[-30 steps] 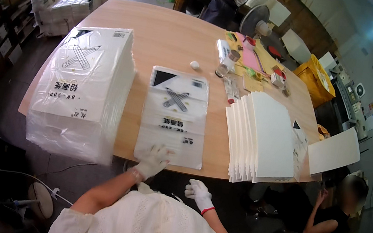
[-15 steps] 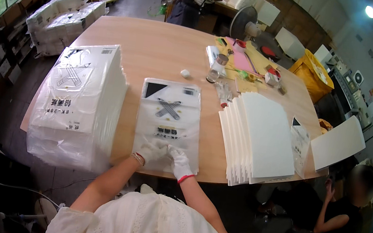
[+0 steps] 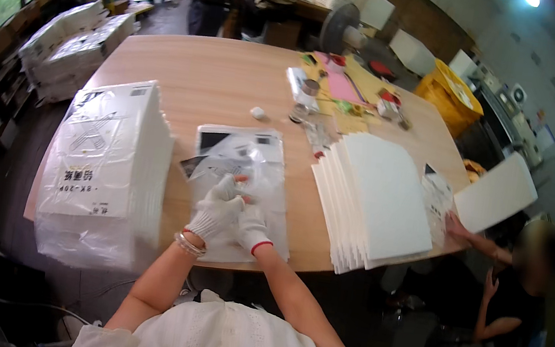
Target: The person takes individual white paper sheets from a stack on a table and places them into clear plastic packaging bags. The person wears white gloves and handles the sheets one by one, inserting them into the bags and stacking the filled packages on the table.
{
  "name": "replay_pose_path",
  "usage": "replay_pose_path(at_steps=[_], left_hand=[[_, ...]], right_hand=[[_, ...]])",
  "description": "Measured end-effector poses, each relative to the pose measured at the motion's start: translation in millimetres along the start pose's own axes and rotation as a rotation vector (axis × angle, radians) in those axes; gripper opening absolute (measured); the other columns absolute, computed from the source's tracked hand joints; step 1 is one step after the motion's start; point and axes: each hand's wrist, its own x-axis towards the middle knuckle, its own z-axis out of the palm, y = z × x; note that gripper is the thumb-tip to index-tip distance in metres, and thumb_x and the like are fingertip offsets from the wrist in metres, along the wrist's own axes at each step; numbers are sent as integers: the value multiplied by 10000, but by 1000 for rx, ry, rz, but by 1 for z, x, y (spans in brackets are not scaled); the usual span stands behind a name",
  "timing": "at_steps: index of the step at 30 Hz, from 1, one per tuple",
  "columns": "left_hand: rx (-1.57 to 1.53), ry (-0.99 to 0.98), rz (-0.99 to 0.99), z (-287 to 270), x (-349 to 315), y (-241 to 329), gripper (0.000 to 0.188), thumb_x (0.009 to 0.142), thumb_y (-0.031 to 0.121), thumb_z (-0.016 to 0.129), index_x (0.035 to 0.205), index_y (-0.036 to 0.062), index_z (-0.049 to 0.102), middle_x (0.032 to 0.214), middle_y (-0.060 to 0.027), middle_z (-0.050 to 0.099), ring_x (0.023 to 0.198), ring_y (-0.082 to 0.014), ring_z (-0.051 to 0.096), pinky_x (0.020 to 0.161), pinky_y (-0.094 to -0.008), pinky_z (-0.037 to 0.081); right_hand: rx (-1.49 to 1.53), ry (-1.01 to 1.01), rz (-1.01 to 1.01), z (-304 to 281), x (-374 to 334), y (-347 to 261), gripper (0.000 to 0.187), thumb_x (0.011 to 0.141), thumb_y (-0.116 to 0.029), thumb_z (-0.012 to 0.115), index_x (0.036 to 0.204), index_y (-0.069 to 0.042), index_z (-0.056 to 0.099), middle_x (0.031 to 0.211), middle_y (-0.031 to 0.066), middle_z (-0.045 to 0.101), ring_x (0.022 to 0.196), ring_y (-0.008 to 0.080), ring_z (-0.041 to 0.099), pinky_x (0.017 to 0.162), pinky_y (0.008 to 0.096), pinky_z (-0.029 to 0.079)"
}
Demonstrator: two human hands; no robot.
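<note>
A clear printed plastic bag (image 3: 261,165) bulges and creases over a pile of flat bags (image 3: 277,209) in the middle of the table. My left hand (image 3: 217,204), in a white knit glove with bare fingertips, pinches the bag's film. Close beside it, my right hand (image 3: 252,227), in a red-cuffed glove, is closed at the same film; its fingertips are partly hidden. The bag's dark corner (image 3: 190,164) sticks out to the left. To the left stands a tall stack of filled paper packs (image 3: 106,169); fanned piles of white paper (image 3: 388,201) lie to the right.
A glass jar (image 3: 299,112), a small white lump (image 3: 257,112) and coloured papers (image 3: 344,86) lie farther back. At the right, a seated person's hand (image 3: 454,227) touches another printed bag (image 3: 437,201) by a white sheet (image 3: 497,193). A fan (image 3: 341,28) stands behind the table.
My hands have moved up from the pile's near edge, and the top bag is now lifted and crumpled. The seated person's hand has reached onto the table's right edge.
</note>
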Motion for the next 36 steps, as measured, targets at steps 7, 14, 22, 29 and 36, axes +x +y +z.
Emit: replay_pose_path(at_steps=[7, 14, 22, 29, 36], left_hand=[[691, 222, 421, -35, -21, -57, 431, 738, 14, 654, 1148, 14, 522, 916, -95, 612, 754, -211, 595, 683, -312, 484], [619, 263, 841, 10, -76, -37, 329, 702, -82, 617, 1011, 17, 562, 855, -85, 620, 775, -206, 617, 677, -280, 481], [-394, -604, -152, 104, -79, -48, 269, 853, 105, 574, 1116, 61, 535, 1029, -62, 606, 892, -177, 607, 733, -347, 508], [20, -678, -209, 70, -60, -46, 569, 817, 83, 563, 1342, 34, 349, 1150, -40, 527, 1030, -135, 496, 853, -275, 434], [685, -474, 703, 96, -107, -66, 862, 610, 232, 677, 1342, -25, 302, 1275, -282, 368, 1184, -457, 377, 1017, -452, 310]], right_hand=[[453, 183, -295, -194, -91, -4, 198, 783, -53, 597, 974, -5, 598, 997, 174, 611, 952, 330, 588, 837, 406, 471], [-142, 91, 258, -304, -160, 136, 649, 769, -392, 678, 1248, -37, 421, 1155, 177, 556, 1066, 351, 525, 894, 402, 435], [-291, 402, -3, -312, -142, 81, 148, 815, -164, 552, 932, -91, 607, 755, 124, 593, 636, 326, 558, 561, 414, 452], [675, 115, 195, -274, -220, 46, 267, 886, -259, 548, 975, -11, 592, 974, 110, 612, 947, 227, 593, 796, 347, 506], [1202, 584, 458, -177, -201, -9, 476, 895, -274, 570, 1245, 20, 436, 1138, 151, 568, 1040, 259, 551, 892, 382, 445]])
